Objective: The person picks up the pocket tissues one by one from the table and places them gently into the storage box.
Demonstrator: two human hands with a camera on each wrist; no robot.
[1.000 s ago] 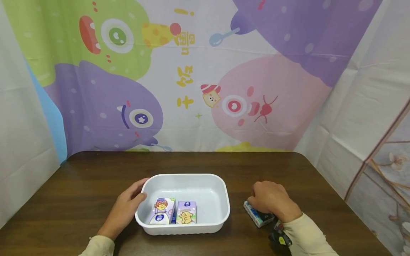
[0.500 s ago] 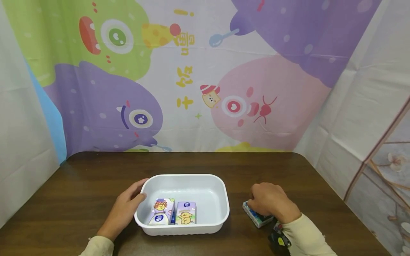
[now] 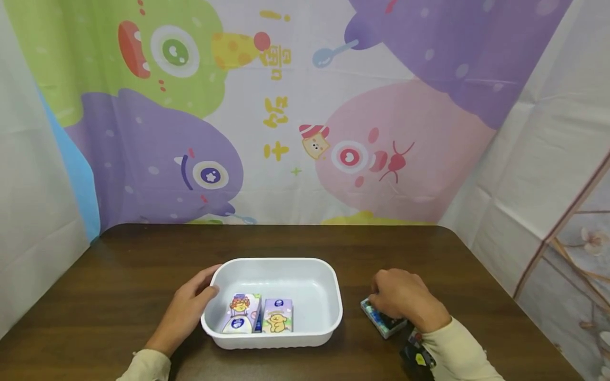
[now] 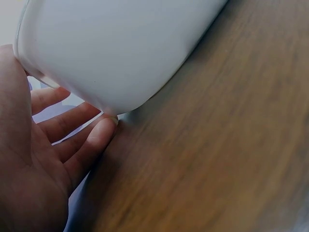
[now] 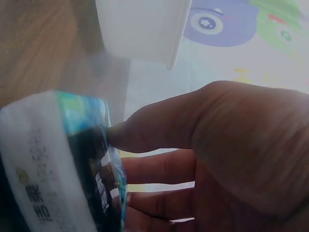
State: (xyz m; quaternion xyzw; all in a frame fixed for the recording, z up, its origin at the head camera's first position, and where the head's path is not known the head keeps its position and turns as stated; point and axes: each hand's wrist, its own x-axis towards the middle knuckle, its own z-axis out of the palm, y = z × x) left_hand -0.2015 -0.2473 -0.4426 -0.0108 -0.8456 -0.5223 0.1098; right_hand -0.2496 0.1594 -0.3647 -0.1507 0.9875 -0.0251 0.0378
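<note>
A white plastic basin [image 3: 310, 296] stands on the table in the head view. In it lie a tissue pack with a cartoon child [image 3: 240, 312] and a purple tissue pack with a yellow puppy [image 3: 278, 316]; a strip of dark blue shows between them. My left hand [image 3: 186, 304] holds the basin's left side, thumb at the rim and fingers along the outer wall. To the basin's right, my right hand [image 3: 405, 296] grips a dark blue-green tissue pack [image 3: 381, 320] resting on the table. In the right wrist view the thumb touches this pack's plastic wrapper [image 5: 91, 159]; its far side is partly hidden.
The brown wooden table [image 3: 143, 264] ends at a cartoon-printed cloth [image 3: 295, 201] behind. Pale cloth hangs at both sides, the right one [image 3: 524, 185] with printed flowers. A small black object [image 3: 415, 354] sits under the right wrist.
The view shifts very slightly. Both hands, the basin and the tissue packs stay practically where they were.
</note>
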